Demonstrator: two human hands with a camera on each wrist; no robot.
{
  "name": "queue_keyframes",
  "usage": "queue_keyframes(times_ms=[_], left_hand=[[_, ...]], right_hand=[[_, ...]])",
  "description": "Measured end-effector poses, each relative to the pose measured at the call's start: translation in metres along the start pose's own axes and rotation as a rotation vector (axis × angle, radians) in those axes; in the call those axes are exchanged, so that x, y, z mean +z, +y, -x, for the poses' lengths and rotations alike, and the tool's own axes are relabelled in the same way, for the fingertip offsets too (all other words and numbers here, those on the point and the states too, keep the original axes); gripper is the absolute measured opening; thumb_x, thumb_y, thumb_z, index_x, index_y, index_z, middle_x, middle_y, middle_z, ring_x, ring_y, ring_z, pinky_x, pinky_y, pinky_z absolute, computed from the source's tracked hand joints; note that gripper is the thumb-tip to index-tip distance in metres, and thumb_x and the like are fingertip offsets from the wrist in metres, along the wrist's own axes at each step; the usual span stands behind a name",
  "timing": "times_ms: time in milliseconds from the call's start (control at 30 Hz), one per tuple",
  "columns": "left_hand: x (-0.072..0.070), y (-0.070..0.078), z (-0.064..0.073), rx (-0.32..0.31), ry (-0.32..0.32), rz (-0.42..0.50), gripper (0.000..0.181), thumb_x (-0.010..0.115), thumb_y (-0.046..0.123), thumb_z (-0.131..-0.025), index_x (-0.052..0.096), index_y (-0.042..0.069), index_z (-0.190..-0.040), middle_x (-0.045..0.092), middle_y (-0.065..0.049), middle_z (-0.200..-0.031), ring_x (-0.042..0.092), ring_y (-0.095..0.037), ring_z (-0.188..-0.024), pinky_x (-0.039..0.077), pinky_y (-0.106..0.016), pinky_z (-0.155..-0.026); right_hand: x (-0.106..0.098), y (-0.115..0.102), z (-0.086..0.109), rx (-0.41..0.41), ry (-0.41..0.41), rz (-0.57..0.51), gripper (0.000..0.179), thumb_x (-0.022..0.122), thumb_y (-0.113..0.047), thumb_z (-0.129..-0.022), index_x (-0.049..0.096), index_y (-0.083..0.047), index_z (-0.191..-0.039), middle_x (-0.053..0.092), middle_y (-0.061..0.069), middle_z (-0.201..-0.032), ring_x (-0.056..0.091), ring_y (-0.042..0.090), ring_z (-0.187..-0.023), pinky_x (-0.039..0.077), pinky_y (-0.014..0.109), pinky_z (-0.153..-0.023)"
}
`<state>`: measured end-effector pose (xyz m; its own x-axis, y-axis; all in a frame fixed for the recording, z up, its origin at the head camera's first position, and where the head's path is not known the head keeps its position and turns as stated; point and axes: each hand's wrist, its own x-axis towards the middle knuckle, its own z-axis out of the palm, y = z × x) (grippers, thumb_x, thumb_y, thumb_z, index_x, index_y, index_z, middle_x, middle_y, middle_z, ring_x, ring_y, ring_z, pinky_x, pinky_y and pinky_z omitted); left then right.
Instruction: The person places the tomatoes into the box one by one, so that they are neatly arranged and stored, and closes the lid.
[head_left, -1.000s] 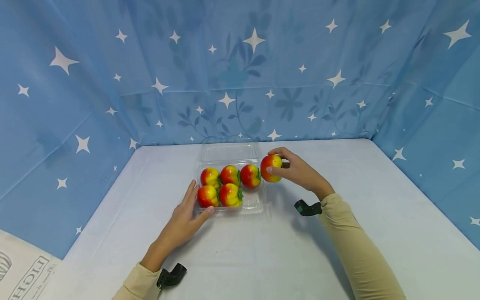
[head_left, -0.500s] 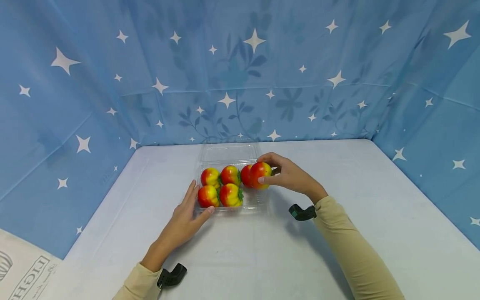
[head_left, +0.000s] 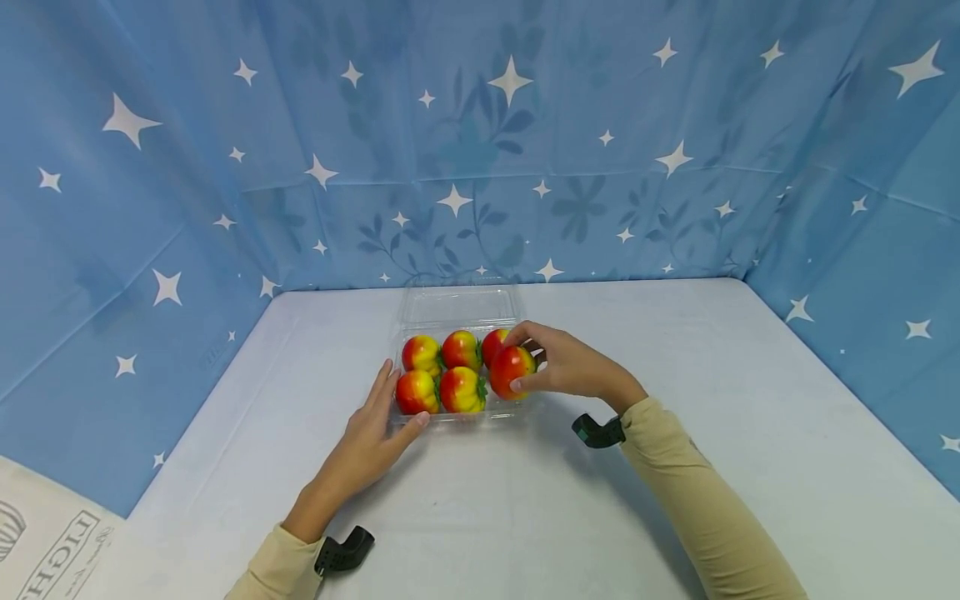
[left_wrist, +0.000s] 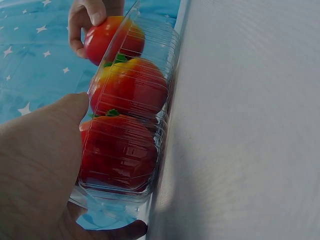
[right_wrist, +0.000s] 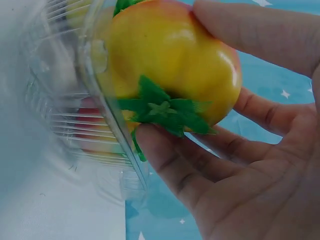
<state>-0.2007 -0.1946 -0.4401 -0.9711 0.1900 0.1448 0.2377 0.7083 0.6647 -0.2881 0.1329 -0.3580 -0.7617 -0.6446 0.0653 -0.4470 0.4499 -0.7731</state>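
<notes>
My right hand [head_left: 572,365] pinches a shiny red-and-yellow fruit [head_left: 510,375] with a green leafy calyx, like a persimmon or tomato. It holds this fruit over the front right part of a clear plastic clamshell box [head_left: 450,418]. In the right wrist view, the held fruit [right_wrist: 170,60] is beside the box's clear wall [right_wrist: 117,125], its calyx facing the camera. Several similar fruits [head_left: 462,390] sit inside in two rows; the back right one [head_left: 493,343] is partly hidden. My left hand [head_left: 367,442] rests against the box's left side and front left corner, fingers straight.
The box's clear lid [head_left: 461,305] lies open towards the back. A white cloth [head_left: 480,517] covers the table, and a blue star-patterned curtain [head_left: 480,150] rises behind and at both sides. Printed cream fabric [head_left: 45,533] shows at the lower left.
My right hand has carried the fruit leftwards and towards me, from beyond the box's right edge to above its front right part. My left hand stays put.
</notes>
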Motion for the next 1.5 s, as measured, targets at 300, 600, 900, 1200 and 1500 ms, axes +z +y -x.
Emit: queue_keyframes(times_ms=[300,600,900,1200,1500], left_hand=[[-0.001,0.001,0.0,-0.001,0.003,0.002,0.101,0.063,0.062,-0.103,0.018,0.001,-0.171,0.006,-0.012,-0.179,0.024,-0.047,-0.157,0.021,-0.073,-0.119],[0.0,0.0,-0.001,0.007,0.007,0.003,0.101,0.064,0.061,-0.103,0.018,0.002,-0.171,0.006,-0.013,-0.179,0.025,-0.047,-0.157,0.023,-0.072,-0.119],[0.0,0.0,-0.001,0.005,0.006,-0.002,0.101,0.064,0.061,-0.103,0.019,0.002,-0.171,0.007,-0.013,-0.179,0.025,-0.047,-0.157,0.021,-0.074,-0.119],[0.0,-0.001,0.0,0.006,0.005,0.0,0.101,0.064,0.06,-0.103,0.019,0.001,-0.171,0.006,-0.012,-0.179,0.025,-0.047,-0.157,0.021,-0.073,-0.119],[0.0,0.0,-0.001,0.012,0.005,0.011,0.103,0.065,0.06,-0.102,0.015,0.002,-0.171,0.006,-0.012,-0.179,0.02,-0.041,-0.16,0.02,-0.067,-0.122]], right_hand=[[0.005,-0.001,-0.001,0.017,-0.013,0.07,0.053,0.087,-0.012,-0.088,0.059,-0.008,-0.133,0.062,0.01,-0.137,0.057,0.032,-0.127,0.056,0.046,-0.102],[0.012,-0.004,-0.003,0.011,-0.032,0.148,0.052,0.087,-0.012,-0.089,0.059,-0.006,-0.132,0.061,0.009,-0.135,0.056,0.031,-0.127,0.054,0.047,-0.105],[0.019,-0.009,-0.003,0.023,-0.057,0.257,0.047,0.087,-0.011,-0.09,0.064,-0.007,-0.131,0.058,0.007,-0.136,0.057,0.028,-0.124,0.054,0.046,-0.105],[0.022,-0.01,-0.004,0.0,-0.067,0.313,0.04,0.083,-0.009,-0.09,0.07,-0.011,-0.127,0.059,0.008,-0.135,0.056,0.03,-0.125,0.055,0.046,-0.104],[0.017,-0.01,-0.002,-0.01,-0.027,0.286,0.039,0.078,-0.013,-0.095,0.069,-0.005,-0.132,0.062,0.008,-0.128,0.061,0.027,-0.112,0.056,0.047,-0.099]])
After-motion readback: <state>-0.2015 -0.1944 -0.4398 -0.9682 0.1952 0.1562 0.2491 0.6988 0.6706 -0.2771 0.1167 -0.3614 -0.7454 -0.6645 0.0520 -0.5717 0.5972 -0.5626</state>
